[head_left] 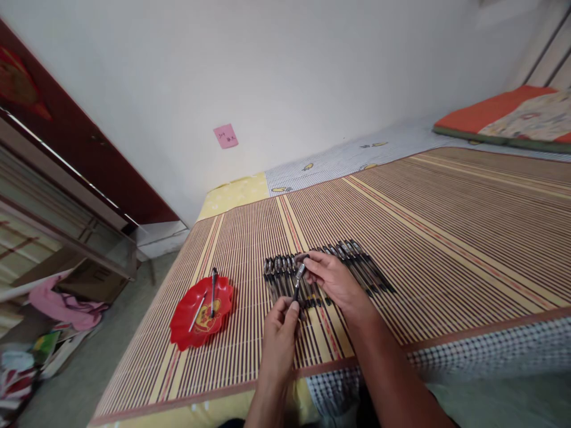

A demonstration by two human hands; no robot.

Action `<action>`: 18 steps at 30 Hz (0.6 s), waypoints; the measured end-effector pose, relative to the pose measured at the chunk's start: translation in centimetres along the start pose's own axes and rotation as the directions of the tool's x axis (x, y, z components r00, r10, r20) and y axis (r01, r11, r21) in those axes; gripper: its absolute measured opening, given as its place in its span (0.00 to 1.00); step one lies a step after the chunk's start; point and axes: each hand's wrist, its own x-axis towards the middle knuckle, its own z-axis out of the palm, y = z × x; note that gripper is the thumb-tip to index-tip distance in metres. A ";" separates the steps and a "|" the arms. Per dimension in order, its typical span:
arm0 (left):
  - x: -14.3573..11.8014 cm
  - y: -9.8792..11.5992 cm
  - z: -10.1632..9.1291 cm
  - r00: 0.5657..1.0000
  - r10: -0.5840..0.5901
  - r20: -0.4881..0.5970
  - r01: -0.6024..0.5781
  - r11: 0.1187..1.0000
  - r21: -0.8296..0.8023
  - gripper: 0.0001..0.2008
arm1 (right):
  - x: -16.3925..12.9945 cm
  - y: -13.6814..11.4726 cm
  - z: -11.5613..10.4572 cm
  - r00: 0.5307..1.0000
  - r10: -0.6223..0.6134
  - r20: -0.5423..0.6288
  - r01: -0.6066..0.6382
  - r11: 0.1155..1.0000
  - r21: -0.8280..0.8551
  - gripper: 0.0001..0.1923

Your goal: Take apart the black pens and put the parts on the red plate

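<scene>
head view, left hand: fingers pinched on the lower end of a pen.
right hand: fingertips pinch the pen's upper end.
pen's place: held just above the row of pens on the bamboo mat.
nearby: red dish with two pen parts.
doing it well: keep both ends in line, grip lightly.

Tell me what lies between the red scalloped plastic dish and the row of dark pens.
Only bare striped bamboo mat lies between the dish and the pens, in the head view.
</scene>
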 end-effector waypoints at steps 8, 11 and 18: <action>-0.3 0.2 0.0 1.000 0.016 0.001 -0.016 1.000 -0.018 0.17 | -0.1 0.4 -0.4 0.989 0.041 0.141 -0.019 0.988 -0.154 0.14; -0.2 0.1 -0.1 1.000 0.029 -0.002 -0.030 0.999 -0.029 0.15 | -0.3 0.1 -0.2 0.986 0.051 0.156 -0.024 0.985 -0.172 0.15; -0.3 0.4 0.1 1.000 0.027 -0.002 -0.027 0.999 -0.030 0.15 | -0.5 -0.4 0.0 0.980 0.094 0.178 -0.052 0.972 -0.227 0.16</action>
